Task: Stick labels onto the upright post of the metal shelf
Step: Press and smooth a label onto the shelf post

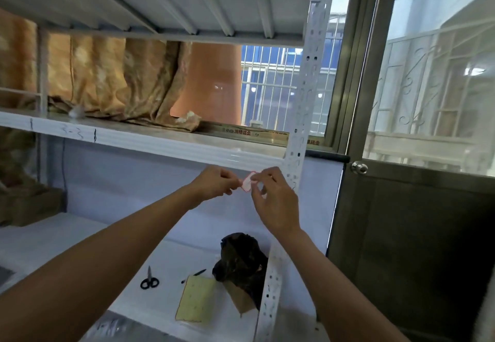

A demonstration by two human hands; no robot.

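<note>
A small white label with a red border [247, 182] is pinched between both hands in front of the middle shelf's front edge. My left hand [214, 182] grips its left side, my right hand [270, 194] its right side with thumb and forefinger. The white perforated upright post [302, 106] of the metal shelf stands just right of my right hand, apart from the label. A yellowish sheet [197, 299], perhaps label backing, lies on the lower shelf.
On the lower shelf lie black scissors [149, 280], a black pen [193, 275] and a crumpled dark bag [242, 260]. Brownish cloth [107, 79] is draped over the middle shelf. A dark door with a round knob [359, 167] stands right of the post.
</note>
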